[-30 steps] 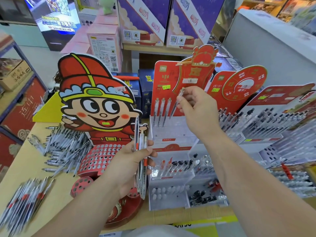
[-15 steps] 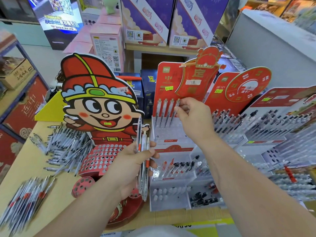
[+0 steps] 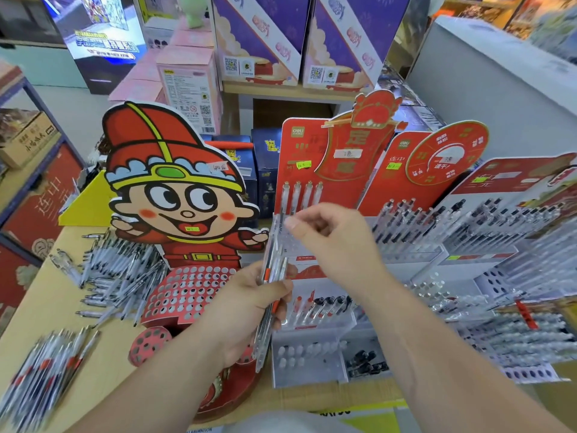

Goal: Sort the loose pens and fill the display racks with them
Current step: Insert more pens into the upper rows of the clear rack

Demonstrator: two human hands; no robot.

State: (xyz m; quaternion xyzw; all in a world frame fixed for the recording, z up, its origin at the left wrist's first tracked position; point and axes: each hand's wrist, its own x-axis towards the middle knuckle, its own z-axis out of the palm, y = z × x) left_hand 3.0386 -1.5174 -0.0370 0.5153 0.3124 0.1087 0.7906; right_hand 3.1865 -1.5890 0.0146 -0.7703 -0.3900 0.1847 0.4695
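Several pens (image 3: 271,276) stand gripped in the left hand (image 3: 249,310); the right hand (image 3: 334,245) pinches one's top.

I hold a bundle of clear pens (image 3: 273,264) in my left hand (image 3: 246,314), upright and slightly tilted, some with orange-red grips. Just behind it stands the white tiered rack (image 3: 309,375), with four clear pens (image 3: 301,195) upright in its far top row and a few black- and red-topped ones in a lower tier. Loose pens (image 3: 118,270) lie heaped at far left, with another pile (image 3: 46,367) near left. The red cartoon rack (image 3: 190,292) shows open holes. The racks on the right (image 3: 499,232) are packed with pens.
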